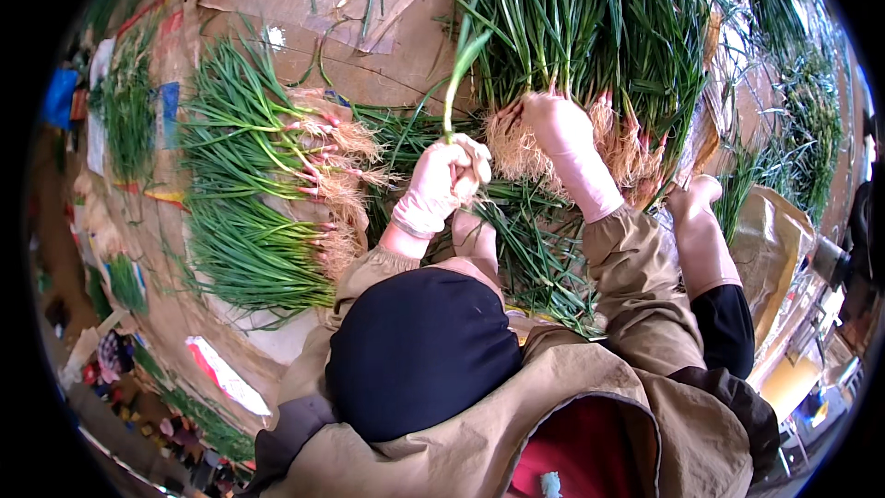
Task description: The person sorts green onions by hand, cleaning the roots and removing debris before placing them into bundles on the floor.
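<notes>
My left hand [447,178], in a pale glove, is closed around a single green garlic stalk [452,97] that stands up out of the fist, its leaf tip bending right. My right hand [556,126] reaches into the root end of a large heap of green garlic [572,9]. Its back faces up and its fingers are hidden among the stems, so whether they grip one cannot be seen. Pale stringy roots [516,149] hang beside this hand, below pinkish bulbs. Left of my left hand lie bunches of green garlic [240,120], leaves to the left, roots to the right.
Loose green leaves [535,240] lie between my legs. My bare foot [693,195] rests right of the heap, near a tan sack [770,240]. Brown sheeting [350,74] covers the floor ahead. More greens [129,111] lie at the far left. My dark-covered knee [419,350] fills the near middle.
</notes>
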A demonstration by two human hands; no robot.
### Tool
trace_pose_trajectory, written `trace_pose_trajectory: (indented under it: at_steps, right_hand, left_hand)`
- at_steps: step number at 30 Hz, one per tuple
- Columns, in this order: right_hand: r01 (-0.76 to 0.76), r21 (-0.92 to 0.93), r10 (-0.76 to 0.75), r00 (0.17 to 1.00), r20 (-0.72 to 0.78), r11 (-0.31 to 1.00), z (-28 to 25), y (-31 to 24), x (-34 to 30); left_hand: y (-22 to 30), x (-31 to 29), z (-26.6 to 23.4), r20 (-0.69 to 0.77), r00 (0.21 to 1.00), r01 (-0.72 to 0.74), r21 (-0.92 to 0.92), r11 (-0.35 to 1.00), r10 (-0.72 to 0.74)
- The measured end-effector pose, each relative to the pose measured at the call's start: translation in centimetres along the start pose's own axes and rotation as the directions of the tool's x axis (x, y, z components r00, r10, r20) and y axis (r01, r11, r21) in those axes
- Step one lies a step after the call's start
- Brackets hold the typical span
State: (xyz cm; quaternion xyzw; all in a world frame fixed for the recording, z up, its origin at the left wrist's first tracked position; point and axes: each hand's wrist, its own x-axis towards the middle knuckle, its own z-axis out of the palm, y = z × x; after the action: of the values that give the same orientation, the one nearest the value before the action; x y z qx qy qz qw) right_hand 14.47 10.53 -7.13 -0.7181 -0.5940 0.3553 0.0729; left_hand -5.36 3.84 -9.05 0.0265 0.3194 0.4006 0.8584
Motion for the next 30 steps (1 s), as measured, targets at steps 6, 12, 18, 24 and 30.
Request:
trace_pose_trajectory:
  at_steps: [6,12,18,24,30]
  right_hand:
    - [-0.017,-0.485,0.099,0.985,0.143,0.875,1.8,0.9,3.2]
    - [0.002,0.158,-0.062,0.925,0.375,0.987,-0.9,-2.1,-2.7]
    - [-0.402,0.802,-0.118,0.86,0.496,0.442,0.7,0.5,-3.1]
    - [-0.551,0.831,-0.187,0.811,0.555,0.076,3.9,2.7,-0.3]
    - [-0.318,0.815,0.036,0.938,0.345,0.485,2.9,1.0,-2.2]
  left_hand:
    - [-1.4,2.8,1.2,-0.119,0.988,-0.07,0.236,0.969,0.1]
    - [-1.9,2.0,1.2,-0.143,0.988,-0.028,0.186,0.982,0.055]
    - [-2.1,1.0,2.8,-0.168,0.982,0.112,0.163,0.98,-0.084]
    - [-2.0,0.5,2.7,0.076,0.976,0.202,0.003,0.979,-0.202]
    - [-3.6,1.0,1.4,-0.021,0.995,0.102,0.209,0.973,-0.1]
